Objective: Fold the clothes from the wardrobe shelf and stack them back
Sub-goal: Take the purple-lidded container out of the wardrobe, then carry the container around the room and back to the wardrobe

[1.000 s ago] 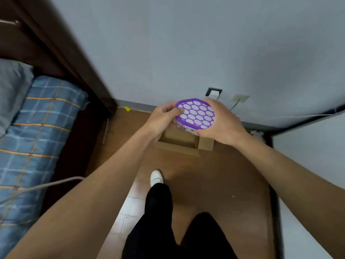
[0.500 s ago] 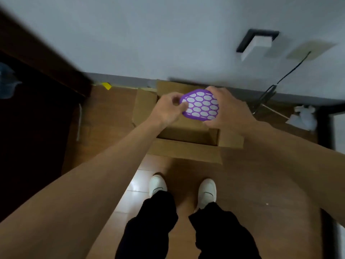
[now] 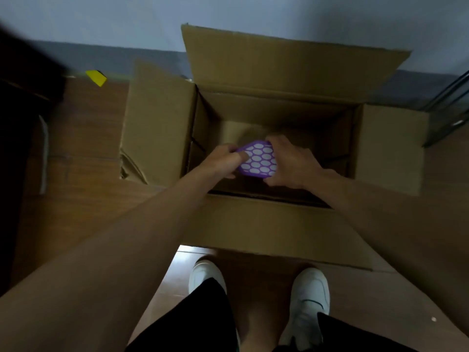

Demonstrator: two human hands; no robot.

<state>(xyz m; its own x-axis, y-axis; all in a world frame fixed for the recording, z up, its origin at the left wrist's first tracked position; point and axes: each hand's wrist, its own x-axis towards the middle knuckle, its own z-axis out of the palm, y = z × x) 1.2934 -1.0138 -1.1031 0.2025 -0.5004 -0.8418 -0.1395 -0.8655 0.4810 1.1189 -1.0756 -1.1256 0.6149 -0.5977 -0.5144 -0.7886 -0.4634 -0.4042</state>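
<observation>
No clothes are showing anywhere in this view and neither is the wardrobe shelf, so the task's own items are out of frame. What's being handled instead is a purple container (image 3: 258,160) with a white-dotted lid, sitting low inside the open cardboard box (image 3: 279,107). Can't tell whether it's touching the bottom. Left hand (image 3: 223,160) is gripping its left edge, fingers curled round the rim. Right hand (image 3: 291,163) is clamping the right side, fingers wrapping over the far edge, thumb at the near one. My read: a side step, parking clutter in the box, folding not yet begun. Risks: if the hands are letting go before it's seated, it's dropping or tipping, and the lid may be popping off; contents unknown. Both forearms are crossing the near flap (image 3: 266,224), so a careless pull-out is likely dragging that flap or shifting the box. Around it: the box is standing on the wooden floor (image 3: 88,148) against the wall (image 3: 101,19), all four flaps open, the left flap (image 3: 157,123) creased at its lower corner. A yellow scrap (image 3: 96,77) is lying by the skirting left of the box. Dark furniture (image 3: 15,123) is sitting at far left with a pale strip (image 3: 44,153) beside it, and a dark frame (image 3: 449,105) at right. White shoes (image 3: 206,275) are standing just behind the near flap, so stepping forward is risking a kick to it.
</observation>
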